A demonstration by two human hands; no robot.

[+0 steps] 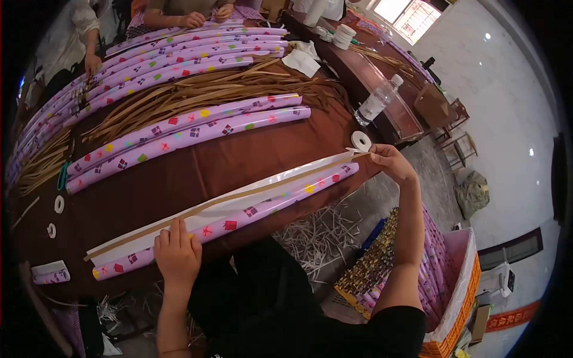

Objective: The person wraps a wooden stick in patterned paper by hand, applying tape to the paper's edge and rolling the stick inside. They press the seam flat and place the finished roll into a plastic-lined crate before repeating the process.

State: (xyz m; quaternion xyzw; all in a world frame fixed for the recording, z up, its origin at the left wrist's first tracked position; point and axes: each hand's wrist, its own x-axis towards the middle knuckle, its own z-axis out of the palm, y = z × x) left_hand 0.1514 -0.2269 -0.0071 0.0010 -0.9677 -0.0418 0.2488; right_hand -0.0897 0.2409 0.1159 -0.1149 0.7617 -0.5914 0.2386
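A pink patterned paper roll (pixel 256 209) lies partly unrolled along the table's near edge, its white inner side (pixel 221 200) showing. A long brown strip (pixel 239 194) runs along that white side. My left hand (pixel 179 247) lies on the roll and strip near the left end, fingers extended and pressed down. At the right end, my right hand (pixel 387 160) pinches the strip's end between thumb and fingers. Just beside it is a white tape roll (pixel 360 141).
Behind lie two finished-looking rolls (pixel 197 131), a pile of brown strips (pixel 179 98) and more pink rolls (pixel 197 56). A bottle (pixel 379 100) stands at the right. Co-workers' hands (pixel 193 20) are across the table. An orange crate (pixel 444 346) holding rolls is below right.
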